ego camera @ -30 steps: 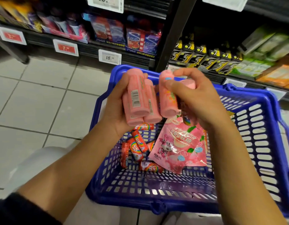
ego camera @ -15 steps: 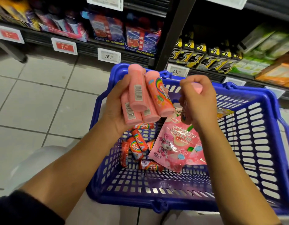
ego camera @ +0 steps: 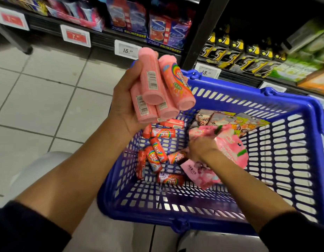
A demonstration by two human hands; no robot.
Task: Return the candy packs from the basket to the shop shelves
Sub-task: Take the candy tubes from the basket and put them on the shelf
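My left hand grips several pink candy tubes in a bundle, held up over the far left corner of the blue basket. My right hand is low inside the basket, its fingers curled at the end of another pink candy tube; it is blurred. Several red candy tubes lie loose on the basket floor to the left. Pink candy bags lie partly under my right wrist, and more snack bags rest beyond them.
Dark shop shelves run along the top, stocked with gum and candy packs and fronted by price tags. A black upright post divides the shelving. Tiled floor lies to the left of the basket.
My right hand has dropped from beside the bundle down into the basket among the tubes and bags. The pink bag has shifted. My left hand keeps the bundle raised.
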